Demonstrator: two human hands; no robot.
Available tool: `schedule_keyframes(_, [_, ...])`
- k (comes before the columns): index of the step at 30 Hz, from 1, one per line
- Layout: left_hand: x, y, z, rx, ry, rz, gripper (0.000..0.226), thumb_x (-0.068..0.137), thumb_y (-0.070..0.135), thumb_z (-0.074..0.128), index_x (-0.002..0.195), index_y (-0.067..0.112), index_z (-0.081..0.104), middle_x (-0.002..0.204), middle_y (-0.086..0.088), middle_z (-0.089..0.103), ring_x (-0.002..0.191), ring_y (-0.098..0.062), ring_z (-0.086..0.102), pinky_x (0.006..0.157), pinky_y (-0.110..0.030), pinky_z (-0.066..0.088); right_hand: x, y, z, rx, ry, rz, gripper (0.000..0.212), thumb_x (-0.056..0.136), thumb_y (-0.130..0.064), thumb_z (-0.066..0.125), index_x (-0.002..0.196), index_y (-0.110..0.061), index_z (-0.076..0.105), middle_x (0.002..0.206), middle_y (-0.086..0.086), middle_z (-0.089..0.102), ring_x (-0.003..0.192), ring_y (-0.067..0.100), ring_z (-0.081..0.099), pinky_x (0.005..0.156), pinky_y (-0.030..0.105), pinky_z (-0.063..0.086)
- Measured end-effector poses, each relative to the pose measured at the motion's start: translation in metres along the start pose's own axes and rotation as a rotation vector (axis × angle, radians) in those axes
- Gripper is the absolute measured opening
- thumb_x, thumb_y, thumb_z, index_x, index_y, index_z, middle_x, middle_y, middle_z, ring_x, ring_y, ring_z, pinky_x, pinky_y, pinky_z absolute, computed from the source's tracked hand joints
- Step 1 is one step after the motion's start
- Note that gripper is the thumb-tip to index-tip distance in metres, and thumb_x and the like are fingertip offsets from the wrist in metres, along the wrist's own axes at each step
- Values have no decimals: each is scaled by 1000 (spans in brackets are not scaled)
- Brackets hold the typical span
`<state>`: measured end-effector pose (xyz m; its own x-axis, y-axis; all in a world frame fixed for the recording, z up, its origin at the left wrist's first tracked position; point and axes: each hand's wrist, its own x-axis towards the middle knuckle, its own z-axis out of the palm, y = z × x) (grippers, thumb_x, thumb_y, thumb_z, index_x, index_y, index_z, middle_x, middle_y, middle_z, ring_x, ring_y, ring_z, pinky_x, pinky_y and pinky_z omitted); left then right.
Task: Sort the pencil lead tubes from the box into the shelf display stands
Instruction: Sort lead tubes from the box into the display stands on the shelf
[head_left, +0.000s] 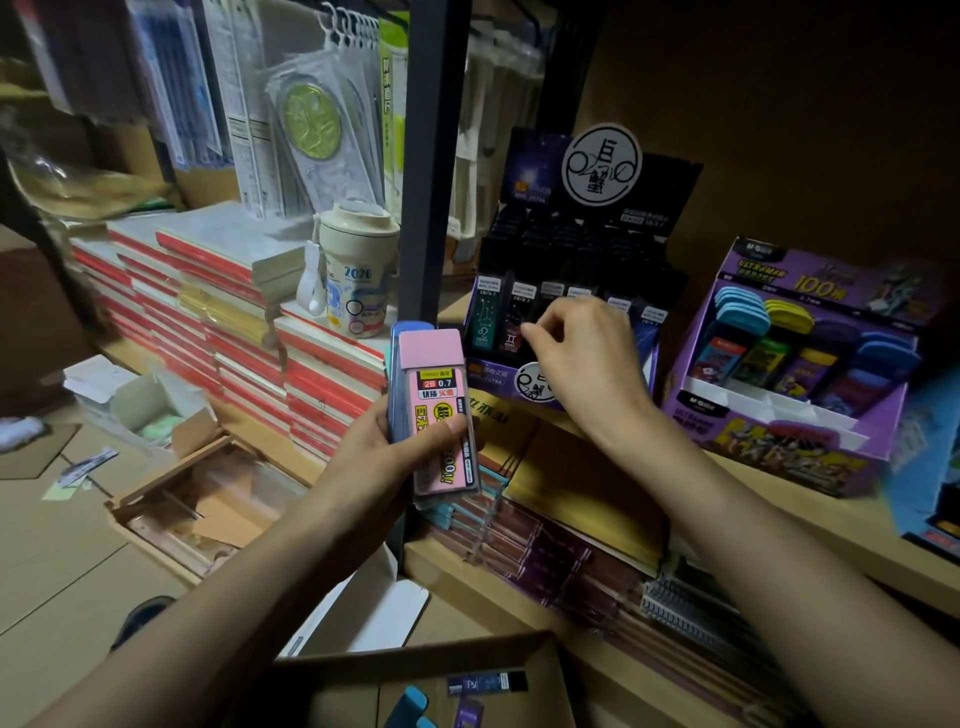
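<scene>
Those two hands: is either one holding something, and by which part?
The left hand clasps flat plastic lead tubes, pink-capped one in front, around their middle. The right hand reaches into the dark display stand; whether it holds anything cannot be told.

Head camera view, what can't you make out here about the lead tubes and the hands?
- Right hand: whether it holds a tube; the fingertips are blurred against the dark display stand.
- Blue tube in the left hand: label hidden behind the pink tube.
- Cardboard box: contents cut off by the bottom edge.
</scene>
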<state>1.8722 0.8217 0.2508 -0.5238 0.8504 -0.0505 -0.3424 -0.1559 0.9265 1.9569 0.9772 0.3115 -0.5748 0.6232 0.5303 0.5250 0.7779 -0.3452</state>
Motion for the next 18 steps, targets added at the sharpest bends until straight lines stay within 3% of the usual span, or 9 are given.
schedule_keyframes(2, [0,0,0,1,-10,-6,40,67,17,68,105,7,60,85,-9,74,75,-19,71,60,-26,58,-3,-5,-8,192,-48,21,27,92,-33,57,80,-11,65,76,1,61,69,9,54,59,14,36])
schedule_keyframes(5, [0,0,0,17,-45,-40,38,68,16,68,104,8,61,83,-8,74,75,-19,72,59,-26,57,-18,-19,-16,624,-463,238,36,87,-45,59,89,-9,62,73,2,61,63,12,56,56,23,43])
schedule_keyframes(7, [-1,-1,1,20,-93,-69,38,69,14,69,106,10,62,88,-10,74,77,-20,72,60,-28,57,-29,-20,-10,690,-610,354,36,82,-39,68,96,-8,56,75,1,59,58,9,55,51,24,44])
schedule_keyframes(11, [-3,-3,1,39,-155,-141,42,68,16,70,109,16,62,91,-10,74,81,-22,72,60,-29,58,-46,-11,-1,806,-619,473,34,83,-21,70,106,1,59,79,3,64,54,5,54,50,20,42])
schedule_keyframes(15, [-7,-4,8,34,-173,-182,39,73,26,67,107,9,62,91,-14,73,78,-23,72,61,-31,58,-55,1,-5,1047,-603,533,17,88,-11,62,101,-2,66,79,6,67,61,9,60,49,14,43])
schedule_keyframes(18, [-8,-2,13,32,-146,-201,43,76,35,62,109,8,59,95,-14,72,84,-23,72,64,-31,58,-57,11,-12,1130,-544,608,16,89,-11,59,99,-1,67,83,6,70,79,12,64,74,24,52])
